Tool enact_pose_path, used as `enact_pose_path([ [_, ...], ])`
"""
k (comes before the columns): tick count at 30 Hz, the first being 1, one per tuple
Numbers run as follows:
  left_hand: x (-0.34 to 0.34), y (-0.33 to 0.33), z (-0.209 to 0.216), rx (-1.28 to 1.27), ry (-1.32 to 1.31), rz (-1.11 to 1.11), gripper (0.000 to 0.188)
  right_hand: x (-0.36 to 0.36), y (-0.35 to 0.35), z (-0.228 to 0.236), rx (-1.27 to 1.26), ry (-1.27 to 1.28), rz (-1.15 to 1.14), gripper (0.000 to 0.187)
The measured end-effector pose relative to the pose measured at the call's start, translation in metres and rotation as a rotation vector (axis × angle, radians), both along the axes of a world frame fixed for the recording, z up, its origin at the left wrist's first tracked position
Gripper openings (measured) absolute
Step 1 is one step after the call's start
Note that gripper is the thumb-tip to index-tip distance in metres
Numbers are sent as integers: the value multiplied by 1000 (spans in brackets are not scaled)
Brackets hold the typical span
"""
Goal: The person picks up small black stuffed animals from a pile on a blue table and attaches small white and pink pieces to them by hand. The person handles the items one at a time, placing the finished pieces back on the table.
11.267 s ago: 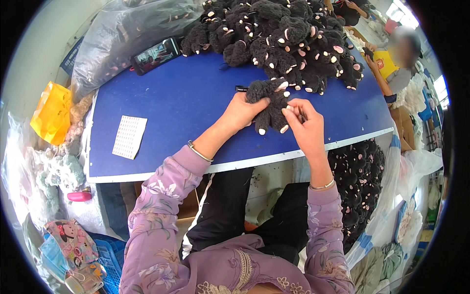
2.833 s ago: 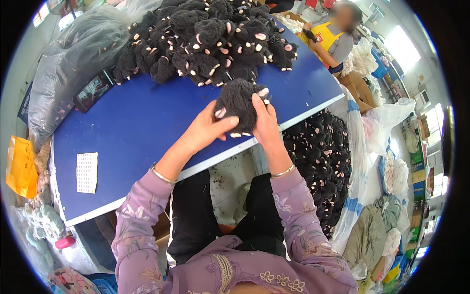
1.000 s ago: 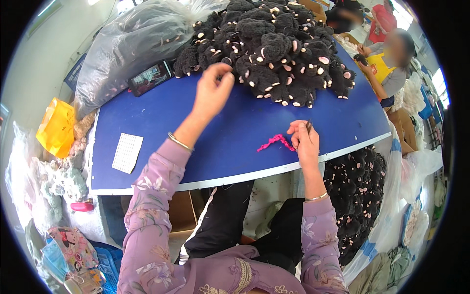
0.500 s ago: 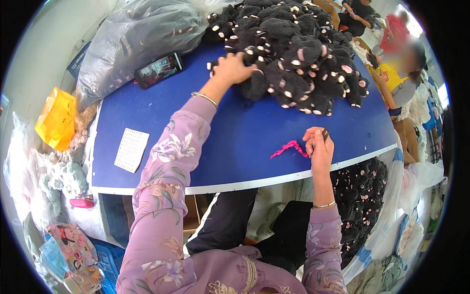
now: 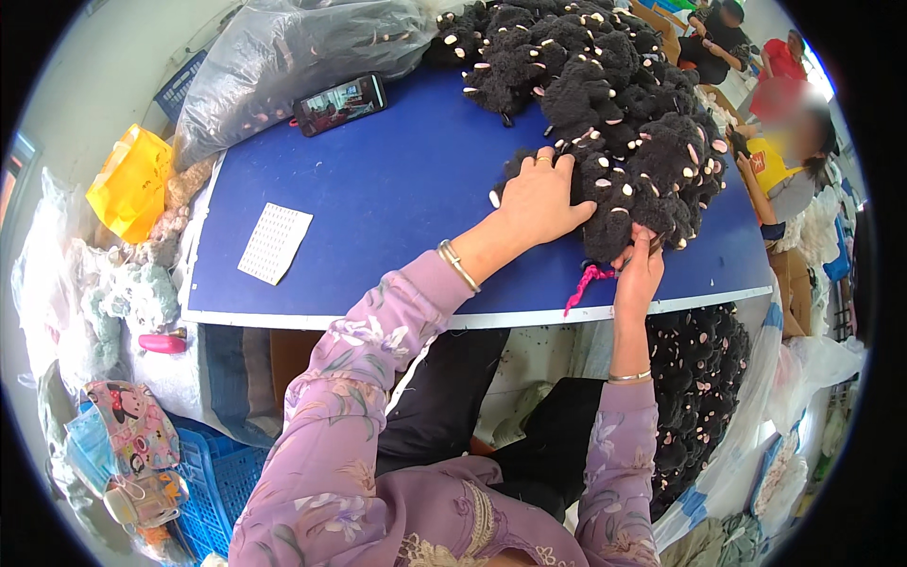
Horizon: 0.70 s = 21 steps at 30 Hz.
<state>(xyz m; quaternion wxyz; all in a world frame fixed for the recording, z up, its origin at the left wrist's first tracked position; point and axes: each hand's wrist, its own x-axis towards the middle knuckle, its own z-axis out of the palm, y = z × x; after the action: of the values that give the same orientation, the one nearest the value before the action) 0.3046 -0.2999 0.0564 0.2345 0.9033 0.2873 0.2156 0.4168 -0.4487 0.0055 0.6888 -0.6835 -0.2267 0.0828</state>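
Black plush toys (image 5: 576, 94) with small white and pink parts lie heaped on the blue table (image 5: 397, 189). My left hand (image 5: 543, 200) is closed over one fuzzy black plush toy (image 5: 605, 231) at the near edge of the heap, its thumb on the toy's near side. Against the right side of that toy, my right hand (image 5: 641, 269) is closed on a small tool, mostly hidden by the fingers. A bright pink cord (image 5: 588, 283) hangs from this grip onto the table; the earlier frame shows two dark prongs there.
A phone (image 5: 340, 104) leans against a large grey plastic bag (image 5: 293, 57) at the far left. Nearer lies a white printed sheet (image 5: 275, 242). More black plush (image 5: 694, 397) fills a clear bag below the table's right edge. A co-worker in yellow (image 5: 775, 165) sits beyond the right side.
My left hand has moved right and nearer, bringing a black plush toy toward my right hand. My right hand has moved slightly farther away and now meets the toy. The view has shifted a little.
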Motion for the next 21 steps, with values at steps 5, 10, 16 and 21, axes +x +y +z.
enact_pose_path([
  [5, -29, 2, -6, 107, -407, 21, 50, 7, -2, -1, -12, -84, -14, 30],
  [10, -44, 13, -21, 57, -42, 99, 81, -12, -3, 7, -41, -469, -34, 18],
  [16, -57, 20, -19, 23, 53, 32, 89, -34, 6, 9, -194, -432, 418, 15],
  [21, -57, 22, -11, 101, -125, 90, 85, -14, 37, -3, -192, -636, 203, 29],
])
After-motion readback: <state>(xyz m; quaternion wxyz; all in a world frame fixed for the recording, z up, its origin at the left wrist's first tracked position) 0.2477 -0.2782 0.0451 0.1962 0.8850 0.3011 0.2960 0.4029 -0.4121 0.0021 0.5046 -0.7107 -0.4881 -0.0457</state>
